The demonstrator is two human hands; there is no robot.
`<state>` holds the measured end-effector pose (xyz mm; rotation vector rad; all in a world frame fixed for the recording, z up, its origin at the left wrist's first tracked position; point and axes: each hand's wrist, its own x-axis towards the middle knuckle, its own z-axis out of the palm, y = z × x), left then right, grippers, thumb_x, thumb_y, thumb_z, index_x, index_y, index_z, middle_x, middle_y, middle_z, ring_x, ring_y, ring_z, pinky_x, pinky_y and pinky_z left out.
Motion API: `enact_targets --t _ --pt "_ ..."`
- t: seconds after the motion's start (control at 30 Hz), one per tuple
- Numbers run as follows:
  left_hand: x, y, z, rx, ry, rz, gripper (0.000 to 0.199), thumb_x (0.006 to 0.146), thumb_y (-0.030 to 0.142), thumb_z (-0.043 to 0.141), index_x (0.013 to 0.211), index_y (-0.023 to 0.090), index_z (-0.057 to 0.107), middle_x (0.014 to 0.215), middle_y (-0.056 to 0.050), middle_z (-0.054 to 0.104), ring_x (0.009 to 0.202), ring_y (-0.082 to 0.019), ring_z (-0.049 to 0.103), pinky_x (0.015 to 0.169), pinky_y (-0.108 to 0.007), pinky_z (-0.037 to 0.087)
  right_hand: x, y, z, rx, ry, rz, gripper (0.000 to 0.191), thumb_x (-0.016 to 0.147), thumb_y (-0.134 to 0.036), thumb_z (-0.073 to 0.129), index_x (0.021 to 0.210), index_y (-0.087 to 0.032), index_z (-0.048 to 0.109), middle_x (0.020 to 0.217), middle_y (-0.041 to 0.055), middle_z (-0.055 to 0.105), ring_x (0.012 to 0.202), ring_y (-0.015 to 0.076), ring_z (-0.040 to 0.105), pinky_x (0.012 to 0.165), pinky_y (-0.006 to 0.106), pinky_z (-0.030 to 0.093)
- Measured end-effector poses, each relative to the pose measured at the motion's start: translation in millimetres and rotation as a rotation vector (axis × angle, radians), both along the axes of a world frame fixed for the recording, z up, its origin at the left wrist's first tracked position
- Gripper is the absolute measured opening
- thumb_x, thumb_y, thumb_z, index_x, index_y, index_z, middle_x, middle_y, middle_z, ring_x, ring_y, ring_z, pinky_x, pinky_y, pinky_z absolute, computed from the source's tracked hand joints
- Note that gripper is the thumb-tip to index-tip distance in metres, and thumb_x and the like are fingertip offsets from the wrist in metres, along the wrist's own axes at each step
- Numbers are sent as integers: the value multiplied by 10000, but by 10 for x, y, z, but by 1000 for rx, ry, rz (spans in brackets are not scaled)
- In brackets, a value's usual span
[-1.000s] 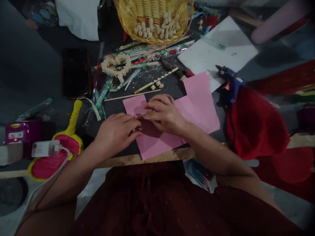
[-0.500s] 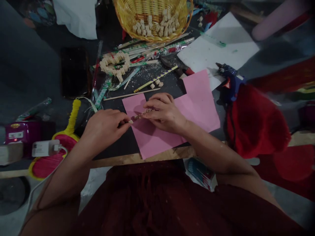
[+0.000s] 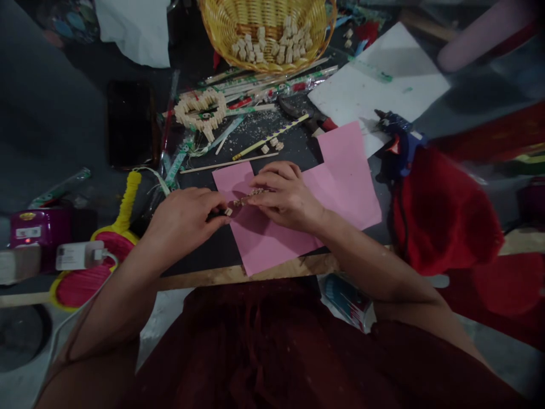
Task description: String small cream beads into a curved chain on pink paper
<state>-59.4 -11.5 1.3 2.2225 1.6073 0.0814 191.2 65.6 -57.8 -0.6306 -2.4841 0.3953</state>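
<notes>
My left hand (image 3: pixel 187 215) is closed at the paper's left edge, with a small pale wooden piece (image 3: pixel 229 212) pinched between thumb and forefinger. My right hand (image 3: pixel 292 196) rests over the pink paper (image 3: pixel 281 236), its fingers bent around a knobbly string of small wooden bits (image 3: pixel 243 200). Part of that string is hidden beneath the right fingers. The piece in the left hand sits just off the string's left end; whether they touch I cannot tell.
Beyond the paper lie a pencil (image 3: pixel 270 137), loose wooden bits (image 3: pixel 275 144), pliers (image 3: pixel 298 113) and a heart-shaped wooden frame (image 3: pixel 200 111). A wicker basket (image 3: pixel 268 11) holds several wood clusters. A blue glue gun (image 3: pixel 402 142) stands right; a phone (image 3: pixel 131 125) lies left.
My left hand has shifted slightly and its fingers have turned a little, so the pinched wooden piece shows more clearly. My right hand has stayed almost still.
</notes>
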Motion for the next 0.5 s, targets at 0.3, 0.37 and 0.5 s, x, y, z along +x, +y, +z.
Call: enact_targets --t 0.3,0.37,0.5 --pt "25 16 20 -44 -10 -44 260 1018 374 516 973 250 740 882 -32 761 846 -232 706 738 -339 484 -3 -1 23 49 23 -3 207 1027 -249 621 1012 -352 799 1162 0 751 1192 225 556 994 448 401" --pt "36 18 22 -41 11 -29 275 1015 394 511 942 257 739 861 -28 759 834 -226 705 731 -333 486 0 -1 20 22 17 1 196 1021 -251 632 1021 -349 802 1172 10 745 1202 231 554 1004 457 395" --pt "36 16 -1 -10 44 -14 338 1030 421 475 930 245 746 894 -52 765 876 -241 712 767 -352 505 4 -2 14 -23 8 9 196 1015 -250 647 1050 -363 803 1188 12 739 1222 239 540 1019 462 384"
